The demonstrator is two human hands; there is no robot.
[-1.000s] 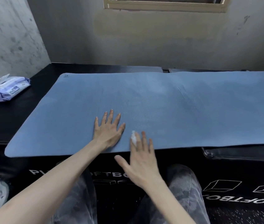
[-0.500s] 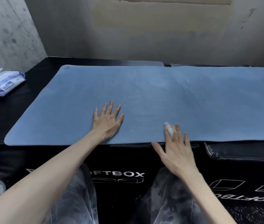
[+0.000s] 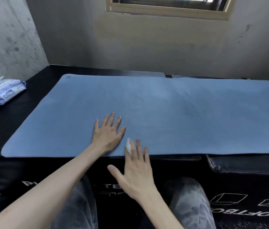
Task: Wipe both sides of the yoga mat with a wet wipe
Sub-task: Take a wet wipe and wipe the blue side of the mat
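Note:
A blue yoga mat (image 3: 171,113) lies flat across black padded boxes and runs off the right edge of the view. My left hand (image 3: 108,134) rests flat on the mat near its front edge, fingers spread. Just to its right, my right hand (image 3: 136,169) presses a small white wet wipe (image 3: 128,145) onto the mat's front edge with straight fingers. Most of the wipe is hidden under those fingers, and the thumb sticks out to the left.
A purple pack of wet wipes (image 3: 1,93) lies on the black surface at the far left. A black padded box (image 3: 246,164) adjoins at the front right. Grey walls and a window frame (image 3: 166,9) stand behind. My knees are below the box front.
My right hand slid right along the mat's front edge with the wipe, then came back left to beside my left hand. My left hand stayed in place.

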